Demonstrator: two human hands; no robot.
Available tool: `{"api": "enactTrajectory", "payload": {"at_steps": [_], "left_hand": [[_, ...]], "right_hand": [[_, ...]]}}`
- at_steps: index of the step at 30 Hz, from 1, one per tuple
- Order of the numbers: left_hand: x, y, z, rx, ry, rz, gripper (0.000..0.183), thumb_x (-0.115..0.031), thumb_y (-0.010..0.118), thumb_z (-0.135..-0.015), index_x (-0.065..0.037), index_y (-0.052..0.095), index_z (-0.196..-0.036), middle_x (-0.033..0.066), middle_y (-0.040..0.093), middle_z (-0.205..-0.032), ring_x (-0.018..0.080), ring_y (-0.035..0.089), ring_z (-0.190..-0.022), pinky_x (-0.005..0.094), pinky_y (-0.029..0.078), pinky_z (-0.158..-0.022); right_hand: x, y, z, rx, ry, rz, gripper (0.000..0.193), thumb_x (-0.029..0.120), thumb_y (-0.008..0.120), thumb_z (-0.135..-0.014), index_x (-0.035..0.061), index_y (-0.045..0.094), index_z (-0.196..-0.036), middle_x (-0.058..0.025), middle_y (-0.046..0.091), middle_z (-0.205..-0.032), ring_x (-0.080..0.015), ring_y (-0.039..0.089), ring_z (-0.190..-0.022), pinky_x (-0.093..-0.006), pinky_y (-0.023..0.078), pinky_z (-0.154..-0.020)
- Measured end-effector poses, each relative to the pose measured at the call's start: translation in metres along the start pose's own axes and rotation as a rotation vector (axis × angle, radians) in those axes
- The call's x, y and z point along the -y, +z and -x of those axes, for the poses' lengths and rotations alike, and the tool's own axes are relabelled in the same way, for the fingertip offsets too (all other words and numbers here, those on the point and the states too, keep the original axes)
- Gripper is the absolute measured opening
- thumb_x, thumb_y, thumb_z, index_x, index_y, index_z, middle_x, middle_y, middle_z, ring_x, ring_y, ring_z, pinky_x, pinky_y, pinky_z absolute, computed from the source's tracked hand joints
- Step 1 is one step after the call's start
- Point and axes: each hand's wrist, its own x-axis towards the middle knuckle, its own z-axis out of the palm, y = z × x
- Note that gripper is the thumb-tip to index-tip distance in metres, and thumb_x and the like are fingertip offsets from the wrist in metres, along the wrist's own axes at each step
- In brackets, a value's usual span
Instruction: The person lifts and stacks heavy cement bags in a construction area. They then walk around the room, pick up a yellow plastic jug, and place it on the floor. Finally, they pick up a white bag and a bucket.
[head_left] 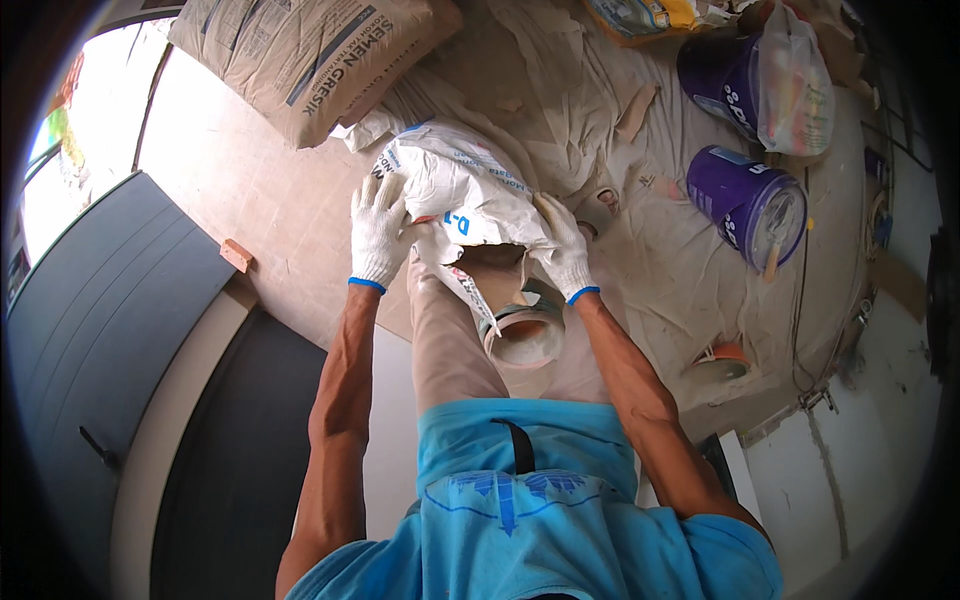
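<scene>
A white printed sack (455, 170) with a torn mouth is tilted toward me, low in front of my legs. My left hand (378, 235), in a white knit glove with a blue cuff, holds its left side, thumb against the sack near the torn edge. On the opposite side, my right hand (566, 248), gloved alike, grips the sack's edge with its fingertips partly hidden. Beneath the ragged mouth, between my legs, stands a round container (528, 340) with a pale, dusty inside. Greyish material shows in the sack's mouth; its kind cannot be made out.
A large brown paper cement sack (310, 60) lies at the far left. Two purple buckets (715, 85) (745, 205) stand at the right, one with a plastic bag (795, 90) against it. Crumpled sheeting (640, 260) covers the floor. A brick piece (237, 255) lies beside the grey door (110, 300).
</scene>
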Motion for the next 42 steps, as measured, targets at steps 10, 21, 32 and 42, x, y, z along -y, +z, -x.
{"api": "enactTrajectory", "payload": {"at_steps": [10, 21, 32, 42], "left_hand": [[-0.001, 0.004, 0.003, -0.186, 0.049, 0.009, 0.029, -0.023, 0.073, -0.08, -0.002, 0.071, -0.1, 0.0176, 0.067, -0.122, 0.0409, 0.053, -0.124, 0.0565, 0.036, -0.109], [-0.002, -0.011, -0.026, -0.11, -0.184, 0.173, 0.016, -0.018, 0.069, -0.084, -0.002, 0.07, -0.084, 0.0199, 0.069, -0.086, 0.0384, 0.066, -0.085, 0.0454, 0.05, -0.077], [0.011, -0.022, -0.036, 0.013, -0.258, 0.529, 0.04, -0.017, 0.081, -0.078, 0.003, 0.071, -0.111, 0.0195, 0.07, -0.092, 0.03, 0.07, -0.084, 0.0392, 0.055, -0.078], [-0.005, -0.028, -0.033, 0.055, -0.078, 0.409, 0.054, -0.024, 0.08, -0.079, 0.008, 0.064, -0.119, 0.0248, 0.07, -0.1, 0.036, 0.072, -0.094, 0.0409, 0.054, -0.082]], "right_hand": [[0.002, 0.005, 0.002, -0.073, 0.047, -0.023, 0.07, -0.003, 0.078, -0.068, 0.0099, 0.063, -0.136, -0.0147, 0.062, -0.136, -0.0324, 0.061, -0.124, -0.0385, 0.052, -0.103], [0.006, 0.009, -0.019, -0.113, 0.11, -0.028, 0.015, 0.008, 0.067, -0.082, 0.0062, 0.071, -0.096, -0.0157, 0.07, -0.097, -0.0403, 0.067, -0.093, -0.0433, 0.054, -0.076], [0.018, 0.001, -0.01, -0.225, 0.146, -0.125, 0.039, 0.0, 0.073, -0.073, 0.0062, 0.072, -0.112, -0.0136, 0.071, -0.114, -0.0329, 0.067, -0.109, -0.0379, 0.052, -0.094], [0.022, 0.014, -0.008, -0.327, 0.113, -0.33, 0.047, -0.005, 0.065, -0.077, 0.0019, 0.07, -0.123, -0.0156, 0.066, -0.132, -0.0308, 0.06, -0.126, -0.0372, 0.045, -0.108]]}}
